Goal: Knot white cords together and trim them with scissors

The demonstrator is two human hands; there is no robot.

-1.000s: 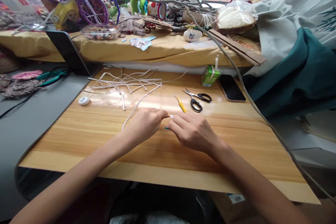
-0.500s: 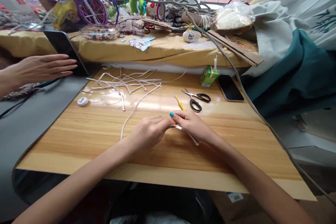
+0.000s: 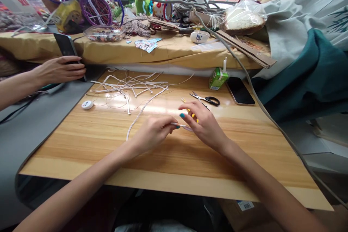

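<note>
My left hand (image 3: 153, 133) rests on the wooden table (image 3: 89, 145), fingers pinched on a thin white strip (image 3: 141, 110) that runs from it up to a loose pile of white strips (image 3: 127, 85). My right hand (image 3: 202, 123) is just to the right of it, fingers curled, thumb and fingertips holding the short end of the same strip (image 3: 186, 127) between the two hands. A yellow tool (image 3: 188, 110) lies partly under my right hand. Black-handled scissors (image 3: 208, 99) lie just beyond it.
Another person's hand (image 3: 58, 69) at the left holds a dark phone (image 3: 66, 47). A green drink carton (image 3: 217, 78) and a black phone (image 3: 239, 90) lie at the table's back right. A small white round object (image 3: 87, 104) sits left. A cluttered shelf and a grey cable (image 3: 261, 107) run behind.
My right hand has lifted and shifted up toward the scissors, with the strip still pinched between both hands. The other person's hand came in from the left and closed on the dark phone.
</note>
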